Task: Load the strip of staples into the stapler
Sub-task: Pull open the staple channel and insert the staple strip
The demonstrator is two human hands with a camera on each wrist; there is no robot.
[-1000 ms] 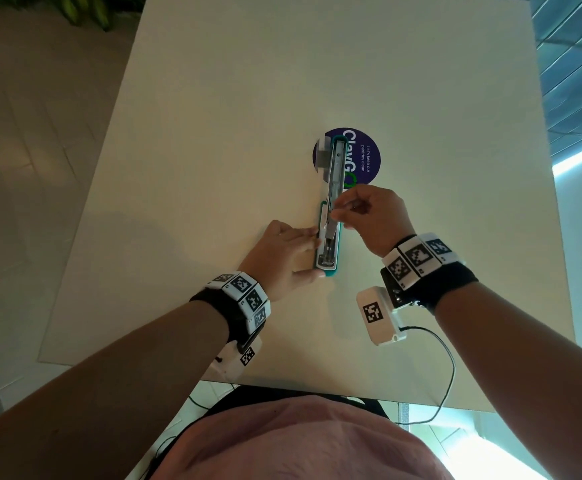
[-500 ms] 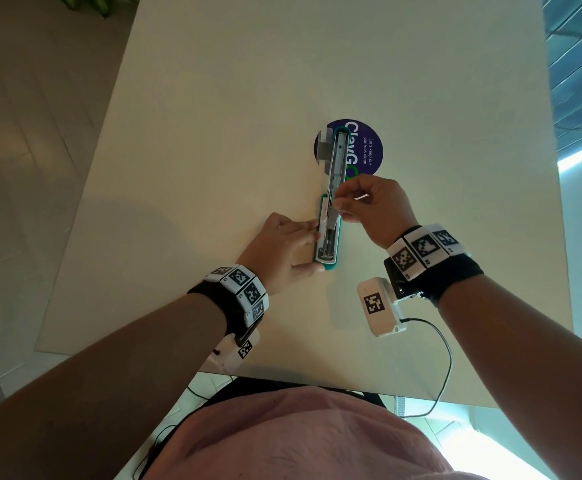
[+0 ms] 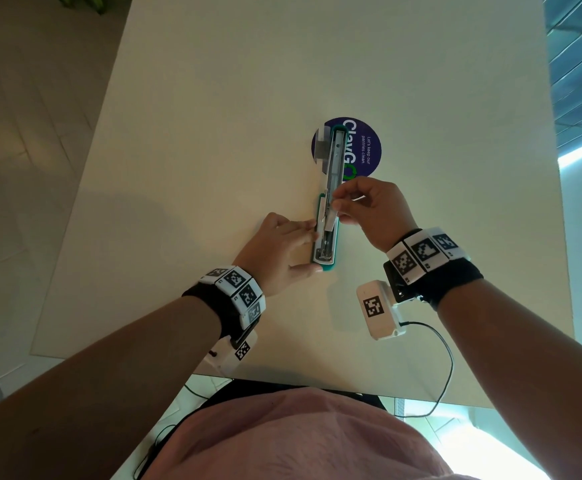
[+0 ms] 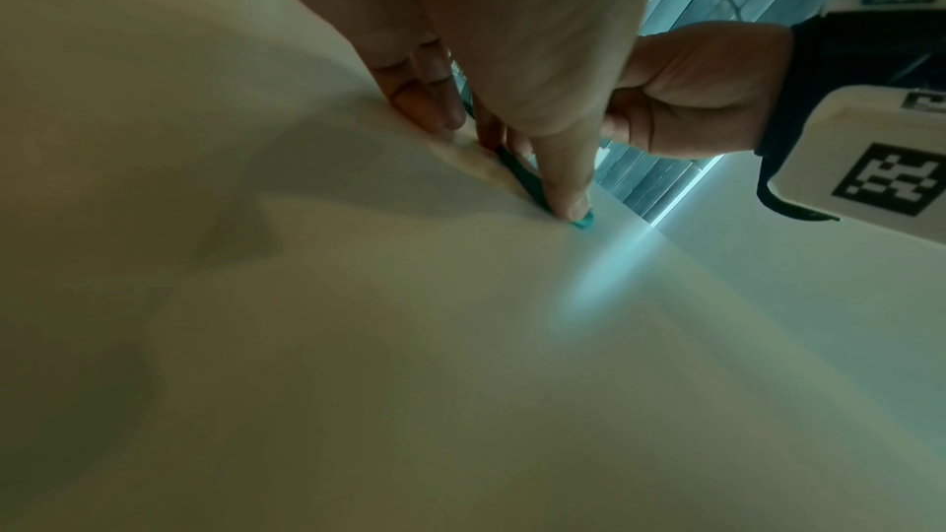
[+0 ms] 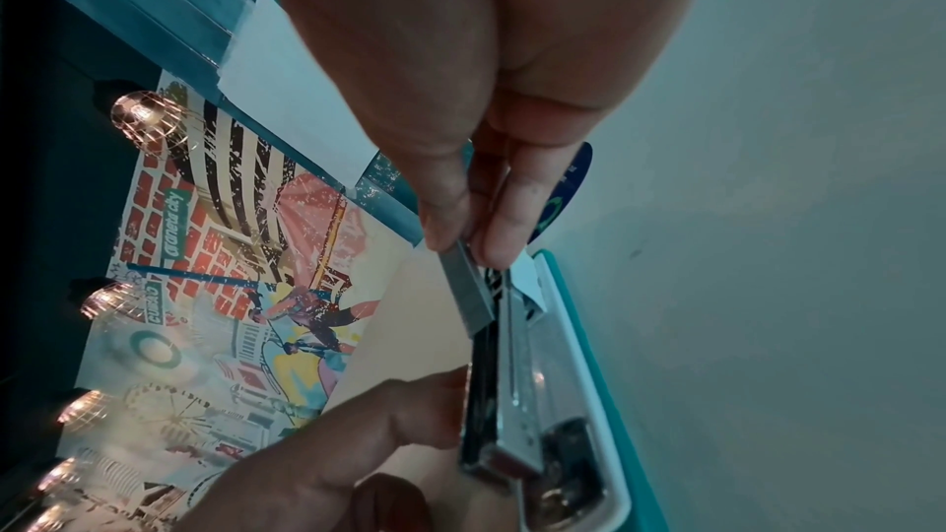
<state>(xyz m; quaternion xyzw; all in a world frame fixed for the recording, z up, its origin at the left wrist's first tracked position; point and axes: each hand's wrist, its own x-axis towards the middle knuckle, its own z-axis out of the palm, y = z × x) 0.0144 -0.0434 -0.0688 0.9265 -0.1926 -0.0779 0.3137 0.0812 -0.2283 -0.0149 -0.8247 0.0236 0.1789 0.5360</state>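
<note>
A teal and white stapler (image 3: 327,237) lies opened flat on the white table (image 3: 196,150), its metal magazine (image 3: 336,157) pointing away from me. My left hand (image 3: 312,247) holds its near end, with the fingers against the left side and the thumb (image 4: 565,185) on the teal end (image 4: 583,222). My right hand (image 3: 334,204) hovers over the middle of the stapler (image 5: 578,359). Its thumb and forefinger pinch a grey strip of staples (image 5: 468,290). The strip slants down toward the magazine channel (image 5: 512,338).
A round purple sticker (image 3: 364,147) lies on the table under the stapler's far end. A white tagged camera box (image 3: 379,310) with a black cable (image 3: 447,362) hangs at my right wrist, near the table's front edge. Floor shows to the left.
My right hand has shifted slightly over the magazine with the strip still pinched. The left hand and the stapler have stayed put.
</note>
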